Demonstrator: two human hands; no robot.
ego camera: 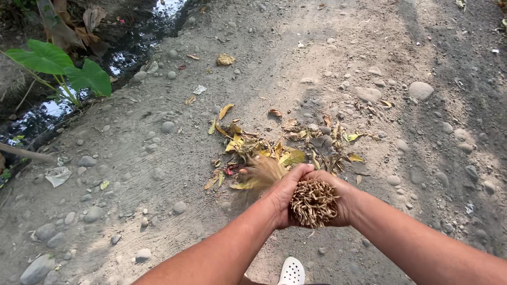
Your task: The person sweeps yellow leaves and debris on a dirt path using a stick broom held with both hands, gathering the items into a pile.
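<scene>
Right now you grip a bundled broom of thin tan-brown twigs with both hands, its cut stick ends facing you and its blurred brush end reaching down to the ground ahead. Your left hand is curled shut around the bundle's left side, and your right hand is wrapped closed around its right side, the two touching above the sticks. Just beyond the brush lies a loose heap of dry yellow and brown fallen leaves on the grey, stone-strewn dirt path. A white perforated clog shows at the bottom edge beneath your arms. Well apart, at the upper left, broad green leaves of a plant stand beside a dark water-filled ditch.
</scene>
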